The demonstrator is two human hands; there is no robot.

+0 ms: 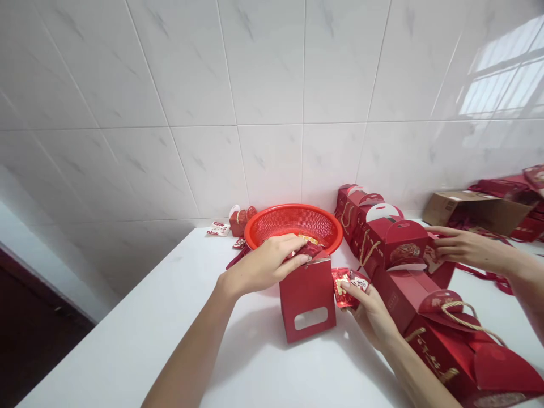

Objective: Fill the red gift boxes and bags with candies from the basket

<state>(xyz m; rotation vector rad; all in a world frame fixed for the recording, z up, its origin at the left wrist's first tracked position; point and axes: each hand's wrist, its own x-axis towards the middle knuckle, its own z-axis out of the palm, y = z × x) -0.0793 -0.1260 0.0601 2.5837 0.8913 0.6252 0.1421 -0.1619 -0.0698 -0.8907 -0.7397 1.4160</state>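
A red cardboard box point(306, 300) with an oval cutout stands upright on the white table. At its top edge is my left hand point(278, 258), fingers and thumb closed around a dark red wrapped packet point(312, 249); part of the grip is hidden. My right hand point(369, 311), just right of the box, pinches shiny red candy packets point(341, 286), one with gold print and one with white lettering. Directly behind the box sits a red plastic basket point(272, 218) with wrapped sweets inside.
Red gift boxes point(395, 243) with rope handles line the right side. Another person's hand point(471, 246) touches one of them. Further right is an open brown carton point(450, 207). A small red box point(242, 221) and cards point(218, 229) lie left of the basket, by the tiled wall.
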